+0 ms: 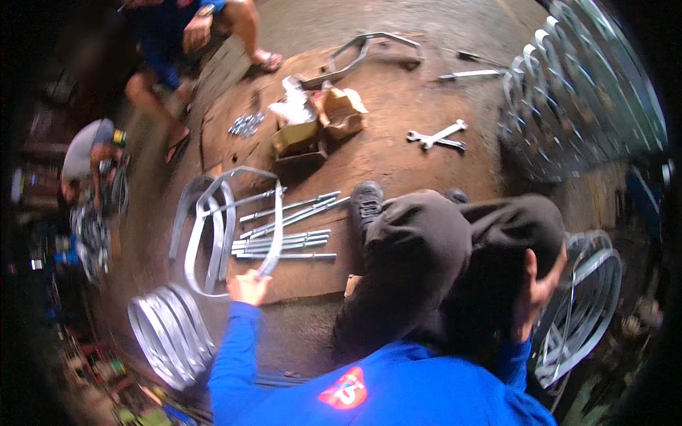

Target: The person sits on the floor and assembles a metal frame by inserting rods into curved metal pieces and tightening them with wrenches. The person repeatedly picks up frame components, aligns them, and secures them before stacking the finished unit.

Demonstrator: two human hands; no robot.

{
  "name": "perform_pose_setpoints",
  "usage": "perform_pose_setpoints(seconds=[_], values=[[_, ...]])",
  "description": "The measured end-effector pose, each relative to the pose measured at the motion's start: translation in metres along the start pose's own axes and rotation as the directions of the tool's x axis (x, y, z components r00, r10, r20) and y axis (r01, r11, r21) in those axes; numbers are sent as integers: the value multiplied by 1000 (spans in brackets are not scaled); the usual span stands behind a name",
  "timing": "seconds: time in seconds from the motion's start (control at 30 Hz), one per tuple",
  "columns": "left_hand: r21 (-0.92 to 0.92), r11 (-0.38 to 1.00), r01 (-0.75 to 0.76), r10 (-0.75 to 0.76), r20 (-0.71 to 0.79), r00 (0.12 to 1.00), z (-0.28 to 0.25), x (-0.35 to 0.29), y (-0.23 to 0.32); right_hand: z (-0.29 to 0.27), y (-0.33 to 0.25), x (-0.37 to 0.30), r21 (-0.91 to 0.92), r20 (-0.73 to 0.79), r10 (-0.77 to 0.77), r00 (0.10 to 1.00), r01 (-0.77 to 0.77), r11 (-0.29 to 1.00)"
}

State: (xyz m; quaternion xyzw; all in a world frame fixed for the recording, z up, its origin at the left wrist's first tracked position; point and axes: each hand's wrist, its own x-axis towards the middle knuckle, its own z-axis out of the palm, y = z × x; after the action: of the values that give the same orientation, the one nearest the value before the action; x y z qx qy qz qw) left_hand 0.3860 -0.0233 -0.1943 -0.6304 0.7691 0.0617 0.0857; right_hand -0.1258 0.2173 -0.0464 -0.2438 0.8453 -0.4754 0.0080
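My left hand (249, 287) is closed on the lower edge of a flat metal hoop (278, 231), which stands upright with angled bends at its top. A second bent band (229, 231) stands just behind it on the left. Beside the held hoop, several threaded rods (291, 243) lie in a loose row on the brown board (398, 167). By my right knee, my right hand (538, 295) is empty, its thumb and fingers apart. It is nearest to a bundle of metal hoops (586, 312) at the right.
Two crossed wrenches (439, 135), an opened cardboard box (298, 140) and small metal fasteners (246, 125) lie on the board. A bent bracket (373, 39) rests beyond. Hoop stacks stand far right (568, 106) and lower left (170, 335). One person (167, 35) sits far left; another (89, 156) bends over.
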Motion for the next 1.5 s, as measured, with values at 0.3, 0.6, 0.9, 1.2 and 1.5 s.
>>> perform_pose_setpoints(seconds=[0.3,0.6,0.9,1.2,1.5], values=[[458,811,-364,537,-335,774,-314,179,67,-13,7,-17,31,-62,-35,997,37,999],[189,749,-635,647,-417,638,-355,112,229,-49,32,-37,121,-240,124,963,-98,988],[51,483,-874,874,-82,478,-296,84,377,-77,67,-31,139,-313,276,909,-244,960],[36,89,-995,947,307,96,-241,272,571,-57,46,-17,95,-248,368,896,-356,930],[53,271,-961,915,295,275,-19,473,678,-49,56,-16,-35,-286,394,874,-421,907]])
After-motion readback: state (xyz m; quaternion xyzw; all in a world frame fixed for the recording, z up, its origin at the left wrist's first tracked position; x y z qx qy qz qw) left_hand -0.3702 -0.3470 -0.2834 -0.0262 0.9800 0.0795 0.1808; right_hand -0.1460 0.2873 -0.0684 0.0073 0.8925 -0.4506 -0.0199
